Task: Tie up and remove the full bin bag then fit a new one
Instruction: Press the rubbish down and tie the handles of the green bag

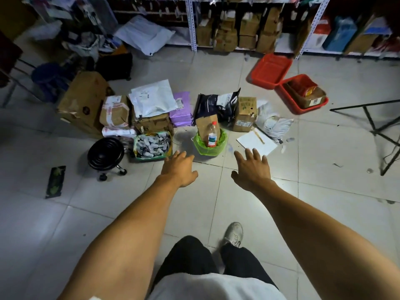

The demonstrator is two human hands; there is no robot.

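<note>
Head view
Bin: small bin [209, 146] with a green bin bag [223, 141] folded over its rim, on the floor at 12 o'clock from the person, between the two hands and beyond them.
Contents: plastic bottle [212, 134] and a cardboard piece [207, 124] stand up above the rim; bag judged full.
Left hand [179, 168]: fingers spread and relaxed, holding nothing, short of the bin at its 7 o'clock.
Right hand [252, 168]: fingers spread, holding nothing, at the bin's 5 o'clock.
Neighbours: basket of small items [152, 145] at the bin's 9 o'clock; white paper [256, 142] at 3 o'clock.
Step in hand: reaching for the bag rim.
Advice: take opposite rim edges, peel them off the bin, press the tall items down, then gather the neck.
Risk: cardboard corner may tear the film.
</note>
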